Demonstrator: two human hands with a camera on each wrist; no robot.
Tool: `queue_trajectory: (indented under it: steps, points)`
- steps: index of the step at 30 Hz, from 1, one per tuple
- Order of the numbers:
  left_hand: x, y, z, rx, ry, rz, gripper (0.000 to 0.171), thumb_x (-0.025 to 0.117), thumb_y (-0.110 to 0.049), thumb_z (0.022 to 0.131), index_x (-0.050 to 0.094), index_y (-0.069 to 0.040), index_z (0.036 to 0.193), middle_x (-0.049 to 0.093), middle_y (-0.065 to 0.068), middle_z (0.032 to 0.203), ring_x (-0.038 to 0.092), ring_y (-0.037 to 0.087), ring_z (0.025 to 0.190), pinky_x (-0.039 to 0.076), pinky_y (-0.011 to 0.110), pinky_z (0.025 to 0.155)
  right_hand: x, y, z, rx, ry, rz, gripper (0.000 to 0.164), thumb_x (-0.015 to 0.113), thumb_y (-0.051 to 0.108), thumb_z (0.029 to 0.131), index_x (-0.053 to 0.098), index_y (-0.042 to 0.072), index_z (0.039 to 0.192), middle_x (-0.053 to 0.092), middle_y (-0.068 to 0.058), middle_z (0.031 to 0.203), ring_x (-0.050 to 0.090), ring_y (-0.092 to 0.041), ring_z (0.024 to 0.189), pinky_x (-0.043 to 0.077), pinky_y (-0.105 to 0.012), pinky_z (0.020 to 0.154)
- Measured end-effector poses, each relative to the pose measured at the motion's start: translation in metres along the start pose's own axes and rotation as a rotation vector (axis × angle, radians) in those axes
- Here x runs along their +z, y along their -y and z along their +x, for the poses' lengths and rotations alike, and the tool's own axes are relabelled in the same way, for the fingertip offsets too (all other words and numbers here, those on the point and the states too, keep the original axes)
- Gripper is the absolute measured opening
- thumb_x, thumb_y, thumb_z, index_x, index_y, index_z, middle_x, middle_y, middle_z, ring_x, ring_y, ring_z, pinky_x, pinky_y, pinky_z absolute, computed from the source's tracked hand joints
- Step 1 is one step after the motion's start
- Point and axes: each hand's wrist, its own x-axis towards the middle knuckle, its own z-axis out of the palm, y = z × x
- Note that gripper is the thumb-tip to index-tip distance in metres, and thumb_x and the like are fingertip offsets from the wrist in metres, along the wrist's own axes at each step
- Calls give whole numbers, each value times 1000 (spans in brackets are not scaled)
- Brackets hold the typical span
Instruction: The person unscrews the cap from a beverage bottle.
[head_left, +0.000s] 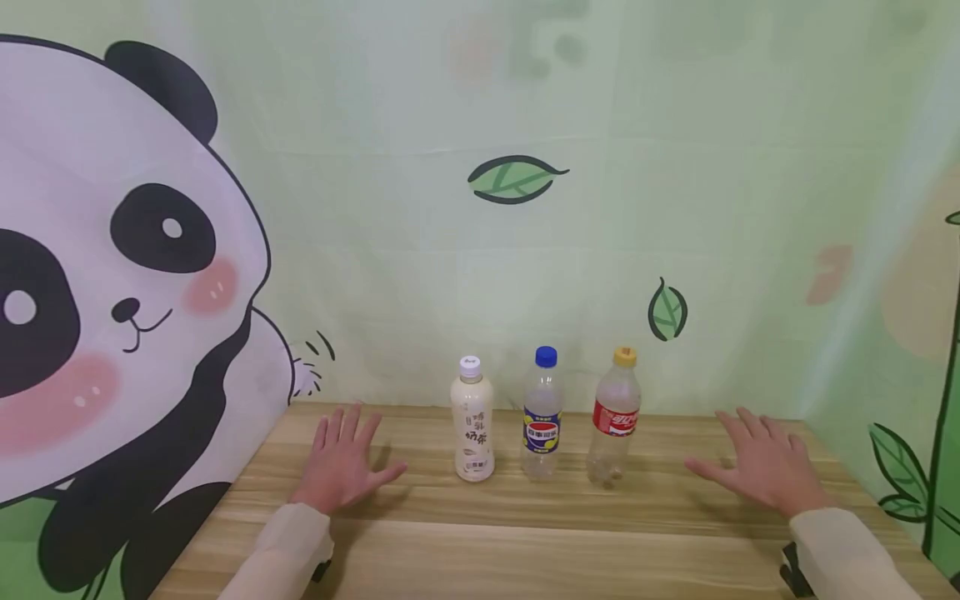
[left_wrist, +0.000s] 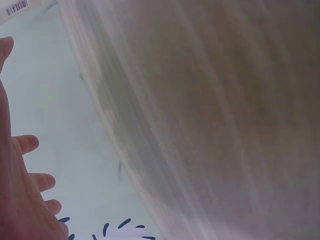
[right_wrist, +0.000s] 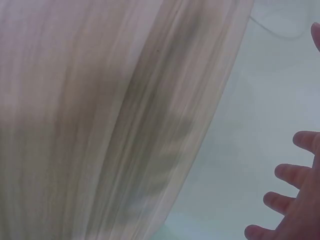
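Three bottles stand upright in a row on the wooden table (head_left: 420,550). Leftmost is a milk tea bottle (head_left: 473,425) with a white cap and pale contents. In the middle, a clear Pepsi bottle (head_left: 542,417) has a blue cap and blue label. A clear cola bottle (head_left: 615,417) with a yellow cap and red label stands at the right. My left hand (head_left: 341,462), fingers spread, is left of the milk tea bottle, holding nothing. On the far side, my right hand (head_left: 765,462) is spread too, apart from the cola bottle. Both hands cast shadows on the wood.
Behind the table's back edge hangs a pale green backdrop (head_left: 360,250) printed with leaves. A large cartoon panda (head_left: 150,333) fills its left part. In the left wrist view, part of a label with a barcode (left_wrist: 16,7) shows at the top corner.
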Motion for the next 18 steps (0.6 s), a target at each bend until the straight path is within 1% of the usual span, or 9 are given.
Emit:
queue_trajectory:
  steps: [7, 14, 18]
  points:
    - [-1, -2, -5, 5, 15, -11, 102, 52, -84, 84, 41, -12, 156, 24, 26, 166, 23, 55, 150, 14, 68, 123, 4, 0, -6, -26, -19, 16, 106, 57, 83, 82, 45, 1, 149, 40, -36, 151, 37, -64, 132, 31, -85, 97]
    - [-2, -6, -10, 28, 1, -11, 101, 53, -82, 85, 41, -11, 155, 30, 28, 163, 26, 55, 149, 19, 67, 123, 5, 5, -11, -79, -78, 34, 103, 63, 79, 81, 47, 1, 147, 47, -32, 148, 42, -60, 131, 37, -82, 95]
    - [-3, -10, -12, 39, -7, -30, 100, 53, -82, 85, 41, -10, 155, 33, 27, 162, 29, 53, 149, 21, 66, 123, 4, 8, -14, -85, -80, 48, 102, 64, 77, 82, 48, 0, 147, 48, -31, 148, 43, -58, 132, 38, -81, 96]
